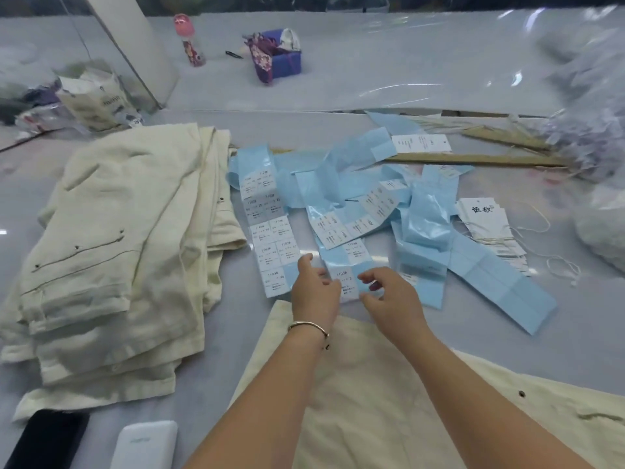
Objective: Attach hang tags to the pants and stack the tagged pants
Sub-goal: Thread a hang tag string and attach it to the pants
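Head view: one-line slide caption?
Both hands, left hand and right hand, work a sticker on a blue label strip, cream pants stack at left.

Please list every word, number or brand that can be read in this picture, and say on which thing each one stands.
"1103#": heading on the white stickers of the blue sticker strip; the small lines beneath are too small to read.
Two large printed characters: top hang tag of the pile at right; too blurred to name.
Printing on the bag at far left: blurred.
Embossed mark on the white power bank: unreadable.
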A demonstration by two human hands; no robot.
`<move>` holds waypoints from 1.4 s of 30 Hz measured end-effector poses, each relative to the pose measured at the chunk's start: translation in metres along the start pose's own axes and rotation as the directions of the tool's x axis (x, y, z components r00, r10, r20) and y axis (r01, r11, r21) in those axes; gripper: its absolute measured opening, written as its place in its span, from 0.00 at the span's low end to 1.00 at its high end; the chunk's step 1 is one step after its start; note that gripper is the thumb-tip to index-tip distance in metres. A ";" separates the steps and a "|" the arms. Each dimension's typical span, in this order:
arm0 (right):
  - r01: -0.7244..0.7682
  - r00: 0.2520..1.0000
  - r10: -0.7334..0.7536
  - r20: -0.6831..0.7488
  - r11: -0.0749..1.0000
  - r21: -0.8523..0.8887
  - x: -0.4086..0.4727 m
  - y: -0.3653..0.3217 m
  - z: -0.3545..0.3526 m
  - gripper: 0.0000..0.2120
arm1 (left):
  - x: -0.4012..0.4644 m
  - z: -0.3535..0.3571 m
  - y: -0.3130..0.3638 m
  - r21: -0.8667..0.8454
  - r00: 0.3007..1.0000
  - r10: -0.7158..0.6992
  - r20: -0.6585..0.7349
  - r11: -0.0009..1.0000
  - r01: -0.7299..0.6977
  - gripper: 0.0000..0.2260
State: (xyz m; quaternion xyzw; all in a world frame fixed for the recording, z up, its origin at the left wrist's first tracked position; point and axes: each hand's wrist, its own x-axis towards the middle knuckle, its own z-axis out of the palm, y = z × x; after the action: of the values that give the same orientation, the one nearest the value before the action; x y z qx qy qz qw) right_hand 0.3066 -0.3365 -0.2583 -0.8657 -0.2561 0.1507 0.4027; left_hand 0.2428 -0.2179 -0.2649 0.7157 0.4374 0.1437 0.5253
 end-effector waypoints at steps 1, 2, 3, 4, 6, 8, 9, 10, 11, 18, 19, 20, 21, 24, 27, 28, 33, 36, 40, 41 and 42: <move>0.018 1.000 -0.018 0.019 0.999 -0.027 0.008 -0.002 0.004 0.16 | 0.004 0.004 0.002 0.002 1.000 -0.004 -0.005 1.000 0.004 0.27; 0.034 0.999 -0.032 0.041 0.998 -0.053 0.015 -0.003 0.007 0.18 | 0.009 0.007 0.003 0.001 1.000 -0.018 -0.008 1.000 0.018 0.28; 0.043 0.997 -0.039 0.059 0.996 -0.075 0.021 -0.004 0.010 0.20 | 0.013 0.009 0.003 -0.009 0.999 -0.036 -0.010 0.999 0.036 0.28; 0.044 0.997 -0.038 0.069 0.995 -0.091 0.027 -0.004 0.013 0.21 | 0.016 0.010 0.003 -0.032 0.998 -0.056 -0.013 0.998 0.056 0.27; 0.030 0.998 -0.024 0.065 0.994 -0.102 0.035 -0.003 0.018 0.23 | 0.022 0.011 0.003 -0.099 0.996 -0.091 -0.015 0.991 0.089 0.21; 0.027 0.999 -0.022 0.046 0.994 -0.103 0.040 0.000 0.020 0.23 | 0.028 0.011 0.000 -0.170 0.994 -0.105 0.004 0.980 0.104 0.12; 0.035 0.999 -0.030 0.040 0.993 -0.114 0.042 0.002 0.021 0.23 | 0.031 0.011 -0.002 -0.212 0.994 -0.109 0.021 0.971 0.111 0.10; 0.045 0.999 -0.041 0.035 0.991 -0.129 0.043 0.004 0.021 0.22 | 0.033 0.009 -0.004 -0.252 0.993 -0.113 0.034 0.960 0.118 0.10; 0.054 0.998 -0.050 0.031 0.989 -0.140 0.044 0.006 0.020 0.22 | 0.035 0.006 -0.005 -0.281 0.992 -0.117 0.038 0.952 0.123 0.10; 0.130 0.991 -0.131 0.001 0.983 -0.127 0.047 0.003 0.023 0.16 | 0.041 -0.004 -0.010 -0.313 0.981 -0.149 0.122 0.932 0.181 0.15; 0.149 0.989 -0.149 0.005 0.979 -0.141 0.048 0.002 0.024 0.15 | 0.041 -0.003 -0.009 -0.296 0.981 -0.144 0.127 0.939 0.176 0.15; 0.164 0.986 -0.164 0.011 0.974 -0.157 0.048 0.001 0.024 0.15 | 0.041 -0.003 -0.009 -0.299 0.981 -0.144 0.129 0.938 0.177 0.14; 0.171 0.985 -0.171 0.015 0.971 -0.166 0.049 0.000 0.024 0.16 | 0.041 -0.003 -0.009 -0.318 0.980 -0.148 0.132 0.930 0.183 0.14; 0.168 0.985 -0.170 -0.002 0.974 -0.155 0.051 -0.001 0.020 0.20 | 0.040 -0.005 -0.008 -0.404 0.973 -0.173 0.150 0.888 0.220 0.14; 0.150 0.987 -0.158 -0.029 0.971 -0.188 0.052 -0.003 0.016 0.16 | 0.040 -0.006 -0.009 -0.435 0.970 -0.181 0.160 0.869 0.234 0.13; 0.153 0.986 -0.162 -0.031 0.969 -0.195 0.052 -0.003 0.015 0.15 | 0.040 -0.007 -0.008 -0.441 0.970 -0.185 0.161 0.866 0.238 0.13; 0.188 0.976 -0.207 -0.073 0.959 -0.210 0.049 -0.004 0.014 0.11 | 0.041 -0.009 -0.006 -0.451 0.964 -0.212 0.163 0.853 0.264 0.14; 0.191 0.968 -0.218 -0.125 0.961 -0.199 0.049 -0.004 0.014 0.07 | 0.041 -0.009 -0.007 -0.450 0.963 -0.218 0.161 0.852 0.268 0.14; 0.200 0.960 -0.232 -0.155 0.960 -0.197 0.044 -0.004 0.015 0.04 | 0.042 -0.009 -0.008 -0.430 0.960 -0.227 0.167 0.859 0.278 0.10; 0.204 0.960 -0.235 -0.152 0.959 -0.198 0.043 -0.004 0.015 0.04 | 0.043 -0.009 -0.008 -0.429 0.957 -0.231 0.174 0.857 0.285 0.10; 0.207 0.961 -0.236 -0.147 0.960 -0.191 0.041 -0.006 0.013 0.04 | 0.043 -0.009 -0.007 -0.432 0.954 -0.235 0.184 0.853 0.293 0.09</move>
State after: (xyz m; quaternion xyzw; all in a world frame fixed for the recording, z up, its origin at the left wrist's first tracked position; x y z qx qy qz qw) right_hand 0.3326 -0.3016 -0.2645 -0.8729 -0.3290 0.0080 0.3601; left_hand 0.2577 -0.1784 -0.2786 0.5134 0.4523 0.1236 0.7187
